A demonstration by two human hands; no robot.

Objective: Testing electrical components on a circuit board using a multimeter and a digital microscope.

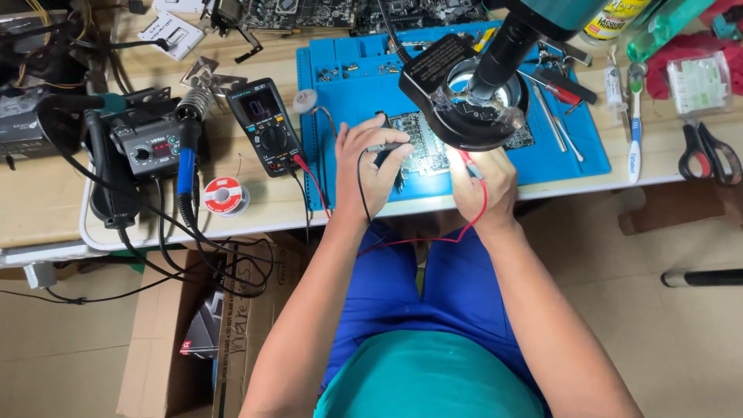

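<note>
Circuit board [422, 147] lies on the blue work mat [573, 155], partly under the black ring light [464, 108] of the microscope. Left hand [373, 166] is clenched on the black probe [387, 149], tip on the board. Right hand [484, 182] pinches the red probe [469, 166] at the board's near edge. Both leads run back to the multimeter [267, 124], just left of the mat. Solder spool [224, 195] and soldering station [147, 147] sit further left; scissors [708, 155] far right.

head view: single camera, worn on the person's head | faces steeply down onto the workbench [46, 209] edge, lap and floor | close range, forearms fill the lower frame | no second view to overlap
</note>
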